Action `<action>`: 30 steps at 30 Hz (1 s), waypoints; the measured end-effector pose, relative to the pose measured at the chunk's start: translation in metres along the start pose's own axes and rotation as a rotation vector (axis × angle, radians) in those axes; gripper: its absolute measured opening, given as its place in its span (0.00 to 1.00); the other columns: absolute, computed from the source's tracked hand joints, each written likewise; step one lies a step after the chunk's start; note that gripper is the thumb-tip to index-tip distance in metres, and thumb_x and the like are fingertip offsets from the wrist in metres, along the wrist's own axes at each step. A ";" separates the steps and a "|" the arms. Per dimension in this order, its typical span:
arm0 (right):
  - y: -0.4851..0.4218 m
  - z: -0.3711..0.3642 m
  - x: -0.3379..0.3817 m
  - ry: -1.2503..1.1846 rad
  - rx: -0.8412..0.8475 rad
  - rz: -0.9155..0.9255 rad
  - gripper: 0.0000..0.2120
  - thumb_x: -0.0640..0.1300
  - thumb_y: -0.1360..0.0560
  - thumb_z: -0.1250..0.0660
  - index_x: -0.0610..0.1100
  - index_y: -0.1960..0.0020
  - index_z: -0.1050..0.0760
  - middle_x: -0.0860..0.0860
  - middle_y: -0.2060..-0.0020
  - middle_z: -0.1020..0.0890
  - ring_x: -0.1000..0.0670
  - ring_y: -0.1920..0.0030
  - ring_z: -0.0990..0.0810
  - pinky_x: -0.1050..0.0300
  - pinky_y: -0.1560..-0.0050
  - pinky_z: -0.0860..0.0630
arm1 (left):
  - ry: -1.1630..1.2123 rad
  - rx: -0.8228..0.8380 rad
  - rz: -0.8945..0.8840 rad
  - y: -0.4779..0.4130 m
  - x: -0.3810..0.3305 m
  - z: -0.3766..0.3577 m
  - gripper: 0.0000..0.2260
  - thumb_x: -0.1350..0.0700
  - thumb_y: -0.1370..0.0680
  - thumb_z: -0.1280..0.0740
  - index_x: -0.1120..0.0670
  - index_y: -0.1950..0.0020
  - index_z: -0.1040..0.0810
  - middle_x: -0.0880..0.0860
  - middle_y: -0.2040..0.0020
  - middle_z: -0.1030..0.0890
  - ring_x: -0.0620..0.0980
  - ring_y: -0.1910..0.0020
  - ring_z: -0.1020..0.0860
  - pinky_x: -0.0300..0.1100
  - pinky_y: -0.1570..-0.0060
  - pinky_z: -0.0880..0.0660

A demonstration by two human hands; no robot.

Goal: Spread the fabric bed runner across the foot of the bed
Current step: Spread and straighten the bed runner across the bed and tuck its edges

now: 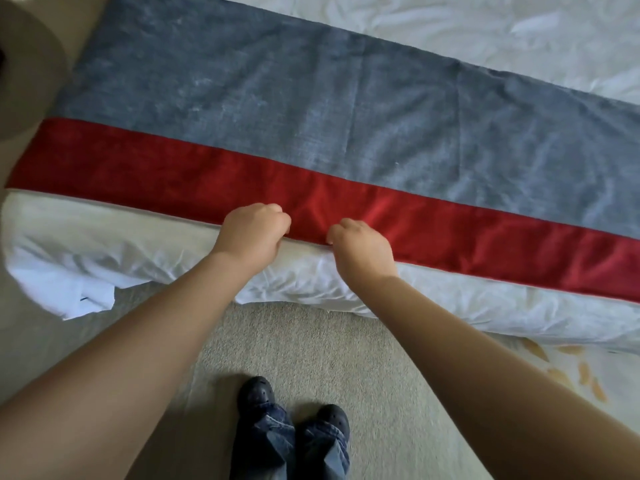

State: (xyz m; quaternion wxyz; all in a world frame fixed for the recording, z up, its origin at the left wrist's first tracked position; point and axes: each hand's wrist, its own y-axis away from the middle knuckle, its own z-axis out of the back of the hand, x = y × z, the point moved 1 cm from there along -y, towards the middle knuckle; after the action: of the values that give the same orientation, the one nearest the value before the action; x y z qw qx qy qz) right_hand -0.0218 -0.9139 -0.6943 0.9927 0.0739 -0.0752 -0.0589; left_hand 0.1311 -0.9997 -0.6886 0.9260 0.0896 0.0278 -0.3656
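Observation:
The bed runner [311,109] is a long cloth with a wide grey-blue band and a narrower red band [173,181] along its near side. It lies flat across the foot of the bed [519,36], running from upper left to lower right. My left hand [254,233] and my right hand [360,249] are side by side at the near red edge, at the middle of the bed's foot. Both have curled fingers and pinch that edge. Small creases radiate in the red cloth between them.
White sheets [311,282] hang rumpled over the mattress edge below the runner, with a loose corner [86,299] on the floor at left. Beige carpet [311,344] covers the floor where my dark shoes [294,407] stand. A patterned cloth [568,368] lies at lower right.

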 end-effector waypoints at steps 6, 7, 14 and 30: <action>0.019 -0.005 -0.013 0.029 -0.050 0.073 0.13 0.33 0.32 0.34 0.44 0.50 0.22 0.49 0.58 0.22 0.45 0.57 0.23 0.54 0.66 0.31 | -0.056 -0.004 -0.103 0.008 -0.019 0.000 0.05 0.61 0.30 0.34 0.54 0.56 0.23 0.50 0.60 0.23 0.53 0.60 0.24 0.42 0.70 0.37; 0.022 -0.003 -0.020 0.037 -0.073 0.052 0.12 0.34 0.33 0.32 0.45 0.52 0.22 0.49 0.60 0.22 0.45 0.58 0.23 0.54 0.64 0.29 | -0.054 -0.014 -0.149 0.006 -0.026 0.001 0.05 0.62 0.32 0.32 0.54 0.58 0.22 0.50 0.62 0.23 0.54 0.62 0.24 0.42 0.71 0.36; 0.066 0.012 -0.107 0.137 -0.192 -0.158 0.14 0.29 0.49 0.24 0.42 0.69 0.22 0.48 0.74 0.25 0.45 0.73 0.25 0.60 0.78 0.34 | -0.011 -0.060 -0.377 -0.029 -0.107 -0.008 0.07 0.63 0.30 0.34 0.54 0.56 0.20 0.50 0.61 0.21 0.51 0.64 0.23 0.42 0.71 0.33; 0.138 0.003 -0.222 0.048 -0.349 -0.158 0.15 0.32 0.41 0.26 0.42 0.55 0.18 0.47 0.62 0.19 0.44 0.62 0.20 0.53 0.65 0.23 | -0.023 -0.034 -0.373 -0.050 -0.247 -0.023 0.03 0.59 0.30 0.33 0.53 0.58 0.21 0.49 0.62 0.21 0.52 0.64 0.22 0.43 0.72 0.32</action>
State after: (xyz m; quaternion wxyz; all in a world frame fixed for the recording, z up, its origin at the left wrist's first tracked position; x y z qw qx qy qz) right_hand -0.2255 -0.7504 -0.7012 0.9842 -0.0925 -0.0341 -0.1472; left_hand -0.0834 -0.8647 -0.6897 0.8440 0.0630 0.0393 -0.5312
